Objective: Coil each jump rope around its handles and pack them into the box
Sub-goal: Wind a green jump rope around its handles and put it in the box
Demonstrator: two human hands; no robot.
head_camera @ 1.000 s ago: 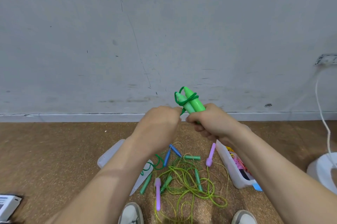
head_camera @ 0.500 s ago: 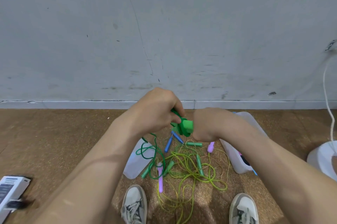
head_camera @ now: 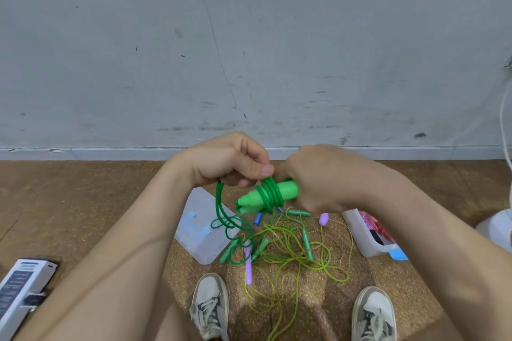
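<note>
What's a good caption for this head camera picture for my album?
Left hand winds bright green plastic rope around paired green handles gripped by right hand.

The green handles [head_camera: 279,193] look like smooth matt plastic, their cord [head_camera: 221,210] glossy. The box [head_camera: 368,238] is translucent plastic. The floor [head_camera: 83,202] looks grainy, like cork.

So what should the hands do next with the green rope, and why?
Probably one more wrap. The right hand grips the green handles, which already carry a few turns, and the left hand pinches the green rope, whose loose loops hang down to the floor.
</note>
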